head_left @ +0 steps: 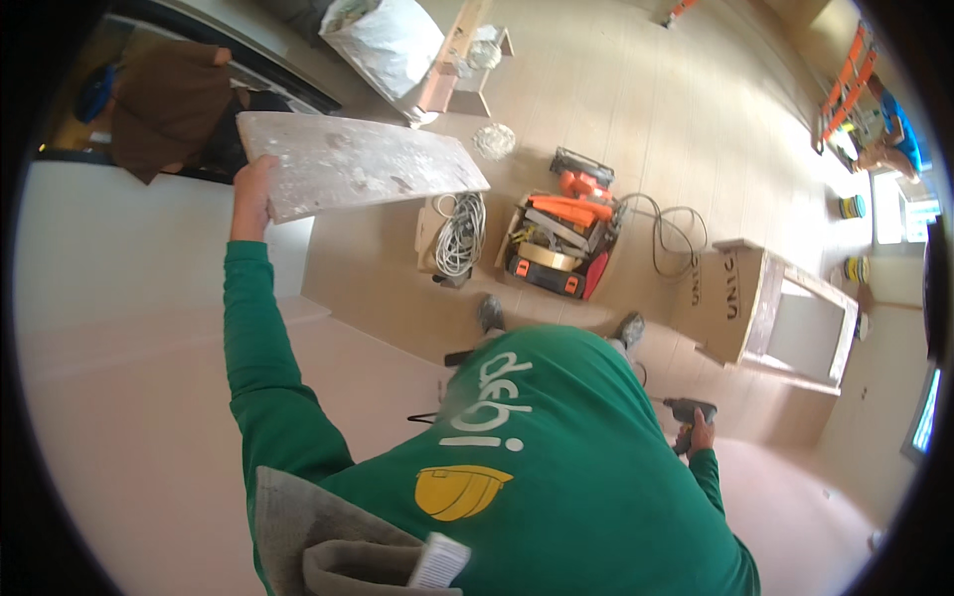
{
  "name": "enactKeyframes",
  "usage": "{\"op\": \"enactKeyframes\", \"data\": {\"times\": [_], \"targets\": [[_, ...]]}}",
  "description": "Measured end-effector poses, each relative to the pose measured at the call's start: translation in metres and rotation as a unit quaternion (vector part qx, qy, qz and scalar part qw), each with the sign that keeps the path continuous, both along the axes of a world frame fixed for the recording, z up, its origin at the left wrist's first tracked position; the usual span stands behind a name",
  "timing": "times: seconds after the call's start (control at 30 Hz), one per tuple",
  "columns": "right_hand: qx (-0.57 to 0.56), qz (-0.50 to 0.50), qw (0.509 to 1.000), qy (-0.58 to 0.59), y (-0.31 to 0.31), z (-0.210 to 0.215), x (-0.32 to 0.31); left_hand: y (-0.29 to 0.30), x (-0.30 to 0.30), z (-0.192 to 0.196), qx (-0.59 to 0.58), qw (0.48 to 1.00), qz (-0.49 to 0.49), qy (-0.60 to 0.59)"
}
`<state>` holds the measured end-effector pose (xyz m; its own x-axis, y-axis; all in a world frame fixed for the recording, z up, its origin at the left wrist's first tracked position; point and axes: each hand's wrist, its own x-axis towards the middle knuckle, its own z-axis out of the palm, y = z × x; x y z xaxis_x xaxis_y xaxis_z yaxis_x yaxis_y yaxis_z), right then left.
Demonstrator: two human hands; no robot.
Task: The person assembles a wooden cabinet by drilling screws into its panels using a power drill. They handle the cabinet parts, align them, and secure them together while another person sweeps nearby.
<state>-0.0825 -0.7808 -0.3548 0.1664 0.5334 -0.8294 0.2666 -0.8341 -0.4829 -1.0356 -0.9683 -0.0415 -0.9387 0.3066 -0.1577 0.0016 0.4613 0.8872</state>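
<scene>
At the upper left, my left hand (255,194) grips the near left end of a pale wooden board (358,164) stained with white plaster. My arm is stretched out, and the board is raised, reaching to the right above the floor. The fingers on its underside are hidden. Low at the right, beside my body, my right hand (702,434) is wrapped around the handle of a dark power drill (691,409). The drill's thin bit points left. The green sleeves of both arms show.
A box of tools (556,248) and a coiled cable (461,235) lie before my feet. Right of them stand a cardboard-covered frame (760,308) and a loose cord (676,238). Behind are a white sack (383,45) and a wooden bench (457,55). Another person (899,139) crouches by an orange ladder (850,84).
</scene>
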Motion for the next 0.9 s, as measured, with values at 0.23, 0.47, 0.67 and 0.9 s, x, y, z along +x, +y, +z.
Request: {"op": "enactKeyframes", "data": {"times": [0.23,0.47,0.67,0.9], "targets": [[-0.013,-0.027,0.999,0.013,-0.078,0.035,-0.118,-0.012,-0.089,-0.010,0.016,1.000,-0.008,-0.016],[-0.037,-0.022,0.999,0.017,-0.107,-0.011,-0.199,0.018,-0.153,0.004,-0.131,0.968,-0.164,0.135],[0.011,-0.116,0.993,0.028,-0.111,-0.003,-0.281,0.045,-0.277,0.000,-0.229,0.896,-0.283,0.255],[0.145,-0.179,0.964,-0.134,-0.159,0.010,-0.362,0.136,-0.363,-0.118,-0.255,0.833,-0.444,0.207]]}}
